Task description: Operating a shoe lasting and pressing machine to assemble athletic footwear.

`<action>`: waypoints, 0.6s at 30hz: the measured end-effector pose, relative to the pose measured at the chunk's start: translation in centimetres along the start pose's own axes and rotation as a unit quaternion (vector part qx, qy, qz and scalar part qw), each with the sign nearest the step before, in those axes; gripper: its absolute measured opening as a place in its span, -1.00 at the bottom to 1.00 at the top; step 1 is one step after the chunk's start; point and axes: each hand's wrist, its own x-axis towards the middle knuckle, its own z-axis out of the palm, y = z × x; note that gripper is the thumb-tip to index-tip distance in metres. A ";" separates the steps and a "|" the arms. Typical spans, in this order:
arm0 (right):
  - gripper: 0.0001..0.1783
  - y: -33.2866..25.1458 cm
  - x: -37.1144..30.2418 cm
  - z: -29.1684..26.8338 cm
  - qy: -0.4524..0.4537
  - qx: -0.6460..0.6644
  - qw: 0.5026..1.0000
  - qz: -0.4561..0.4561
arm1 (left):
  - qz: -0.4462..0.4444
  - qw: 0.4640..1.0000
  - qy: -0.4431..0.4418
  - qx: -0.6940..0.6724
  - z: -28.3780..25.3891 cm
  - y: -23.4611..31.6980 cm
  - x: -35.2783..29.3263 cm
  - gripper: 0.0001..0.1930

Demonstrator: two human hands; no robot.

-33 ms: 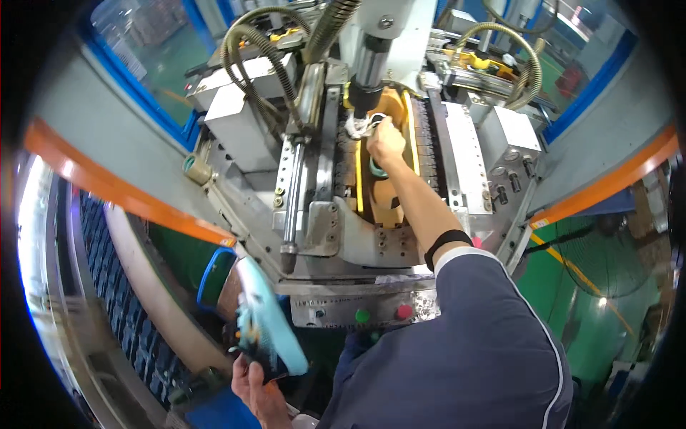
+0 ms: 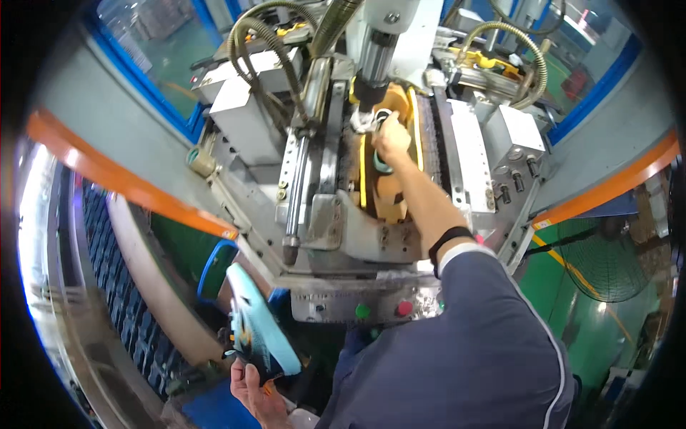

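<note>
Green floor (image 2: 572,336) shows around the metal machine (image 2: 350,239), orange-edged panels (image 2: 136,186) flanking it. Low on the left, outside the machine, is the shoe (image 2: 270,325), its dark upper pinched between the thumb and fingers of the left hand (image 2: 255,390). Its long axis slants — far end up and slightly left, held end down towards the person — with the pale blue sole along its right side. From the right hand (image 2: 392,139) it lies well apart, nearer the person and to the left; the left hand is plainly closer. That right hand reaches into the yellow-edged cradle (image 2: 419,143), beside the dark press cylinder (image 2: 371,91), fingers curled — around what, I cannot tell.
</note>
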 end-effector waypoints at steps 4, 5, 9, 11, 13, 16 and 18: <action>-0.24 -2.4 -9.0 -3.5 0.048 0.018 0.971 -0.233 | -0.022 0.984 0.170 -0.049 -6.6 -2.1 -5.4 -0.70; -0.30 -1.9 -12.3 -4.3 0.100 0.065 0.924 -0.363 | -0.028 0.969 0.242 -0.039 -7.4 -3.5 -6.4 -0.74; -0.84 -0.4 -30.6 -6.0 -0.110 0.254 0.841 -0.465 | -0.045 0.946 0.321 0.000 -7.1 -6.5 -9.6 -0.74; -0.83 2.5 -35.1 -1.0 -0.196 0.196 0.826 -0.491 | -0.093 0.928 0.331 -0.143 -5.7 -5.4 -10.3 -0.75; -0.79 5.5 -37.3 3.8 -0.259 0.111 0.808 -0.517 | -0.103 0.929 0.316 -0.165 -6.8 -7.3 -12.2 -0.75; -0.77 8.6 -37.5 8.9 -0.281 0.140 0.794 -0.521 | -0.105 0.919 0.336 -0.176 -7.8 -8.0 -15.7 -0.76; -0.77 8.8 -37.8 9.0 -0.282 0.170 0.776 -0.538 | -0.089 0.902 0.375 -0.196 -8.4 -7.8 -18.1 -0.75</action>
